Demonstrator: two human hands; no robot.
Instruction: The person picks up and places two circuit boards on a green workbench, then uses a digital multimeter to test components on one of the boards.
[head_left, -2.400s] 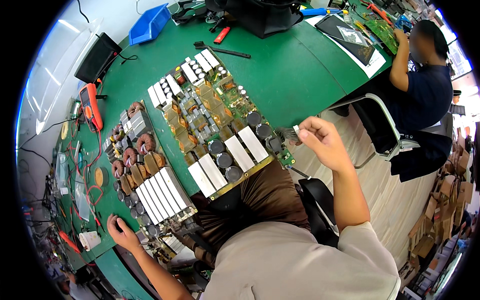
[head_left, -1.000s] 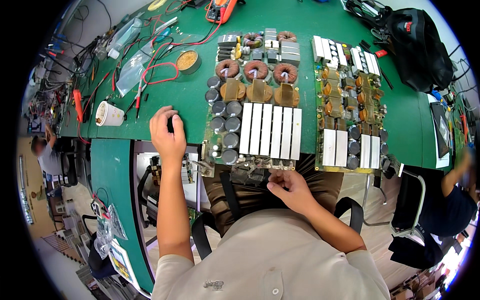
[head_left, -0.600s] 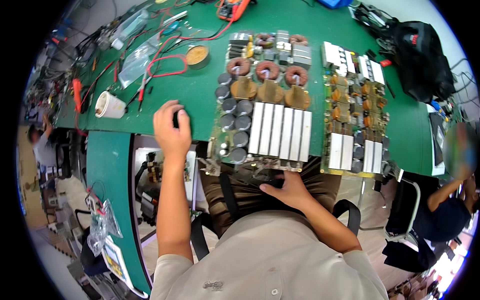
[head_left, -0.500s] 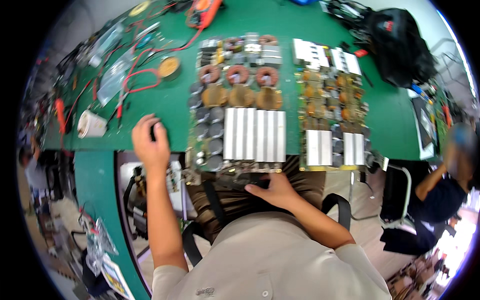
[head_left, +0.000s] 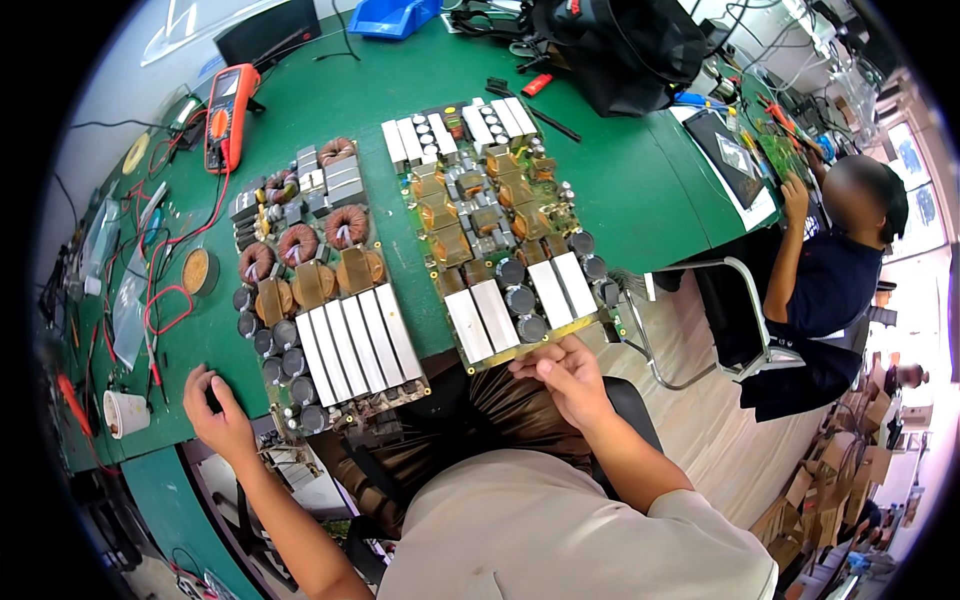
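On smooth green tabletop [head_left: 635,180], left grip [head_left: 219,415] curls loosely; right grip [head_left: 572,385] touches rectangular circuit board [head_left: 487,218], both holds unclear

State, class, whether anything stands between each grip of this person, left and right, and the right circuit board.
Nothing visible blocks the right grip: it is at the near edge of the right circuit board, though contact is unclear. For the left grip, the left circuit board lies across the direct path.
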